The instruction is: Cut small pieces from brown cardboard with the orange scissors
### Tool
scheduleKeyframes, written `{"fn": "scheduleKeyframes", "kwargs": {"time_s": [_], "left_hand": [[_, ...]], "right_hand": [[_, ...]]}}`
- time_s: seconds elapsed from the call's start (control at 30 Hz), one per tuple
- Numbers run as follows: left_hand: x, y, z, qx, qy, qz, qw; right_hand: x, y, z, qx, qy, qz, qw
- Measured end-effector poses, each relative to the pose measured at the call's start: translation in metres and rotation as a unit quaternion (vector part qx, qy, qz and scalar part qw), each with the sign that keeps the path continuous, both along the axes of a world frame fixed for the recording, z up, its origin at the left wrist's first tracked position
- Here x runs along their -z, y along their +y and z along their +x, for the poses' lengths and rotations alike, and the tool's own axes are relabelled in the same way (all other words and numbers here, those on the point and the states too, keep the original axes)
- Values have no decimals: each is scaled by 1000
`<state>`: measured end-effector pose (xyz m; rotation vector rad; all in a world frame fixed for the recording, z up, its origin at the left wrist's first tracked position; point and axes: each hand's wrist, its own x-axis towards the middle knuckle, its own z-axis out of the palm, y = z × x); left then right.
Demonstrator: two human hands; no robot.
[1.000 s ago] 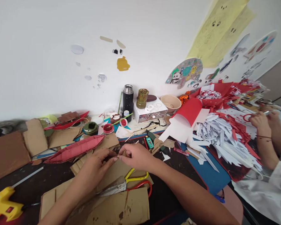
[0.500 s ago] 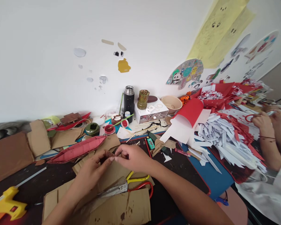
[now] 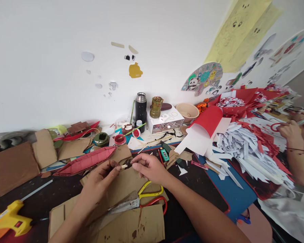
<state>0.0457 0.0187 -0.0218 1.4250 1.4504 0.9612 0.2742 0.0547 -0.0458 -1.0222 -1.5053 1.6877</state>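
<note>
Between thumb and fingertips my left hand (image 3: 103,177) pinches a few short pale wooden sticks (image 3: 124,166), their ends poking out to the right. Just right of those ends is my right hand (image 3: 150,166), its thumb and fingers parted with nothing visible in them. Under both hands lie pieces of brown cardboard (image 3: 126,185). Scissors (image 3: 139,199) with one yellow and one red handle rest on the cardboard, blades toward the left. Behind my left hand sits a pink, boat-shaped cardboard piece (image 3: 84,162).
A yellow glue gun (image 3: 11,219) lies at the left front. Paint pots (image 3: 101,139), a black flask (image 3: 141,109) and a white box (image 3: 164,120) stand along the wall. White paper strips (image 3: 243,148) are heaped at the right, near a co-worker's hands (image 3: 292,130).
My right hand has let go and moved slightly right, away from my left fingertips. The short sticks in my left hand now show. The view has shifted slightly.
</note>
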Motion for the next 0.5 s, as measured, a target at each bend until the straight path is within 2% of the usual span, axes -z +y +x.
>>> {"fn": "scheduleKeyframes", "kwargs": {"time_s": [0.5], "left_hand": [[6,-7,16,22,50,7,998]], "right_hand": [[2,-7,-6,0,-57,44,997]]}}
